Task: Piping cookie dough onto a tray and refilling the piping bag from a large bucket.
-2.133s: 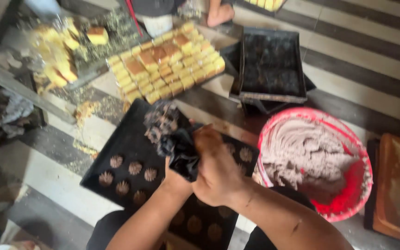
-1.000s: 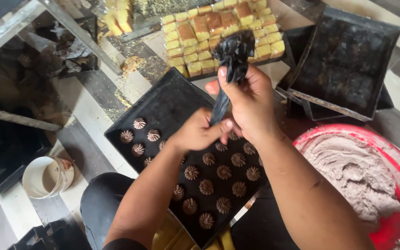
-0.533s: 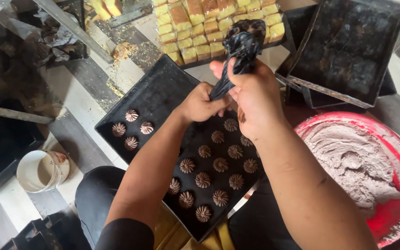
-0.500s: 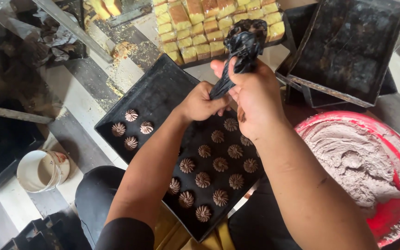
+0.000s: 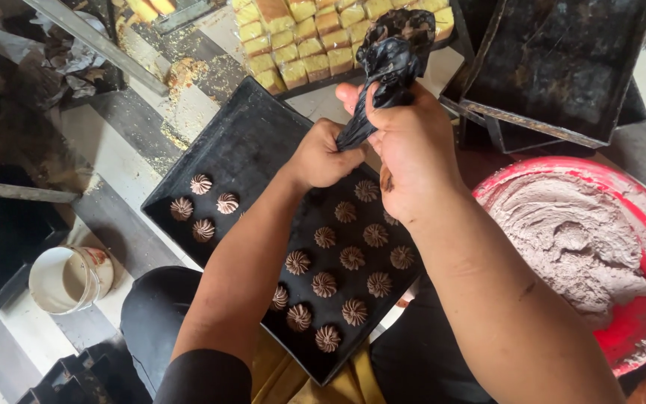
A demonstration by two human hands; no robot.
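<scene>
Lap and knees: the person sits low, dark trousers under the near edge of the black baking tray point(image 5: 248, 142), which tilts up from the lap so its whole face lies within arm's reach.
Swirls: brown dough swirls point(image 5: 324, 284) stand in close rows on the near half of the tray, with four more apart toward its left corner; the spacing looks chosen so they do not touch.
Left hand: the left hand point(image 5: 321, 157) is curled tight around the narrow lower end of the piping bag, just above the tray, apparently to steer the tip.
Right hand: the right hand point(image 5: 411, 153) is clenched around the bag's body, thumb side up, with the twisted top caught in the grip; the squeezing seems to come from here.
Piping bag: the black piping bag point(image 5: 386, 60) stands nearly upright over the tray's middle, its crumpled top rising above both fists.
Bowl: a red bowl point(image 5: 637, 329) of pale brown dough sits just right of the tray, near for refilling.
Cup: a white cup point(image 5: 69, 278) lies on its side at the left on the striped floor.
Far side: rows of yellow cake pieces point(image 5: 300, 41) lie beyond the tray, and empty dark trays point(image 5: 562, 67) are stacked at upper right.
</scene>
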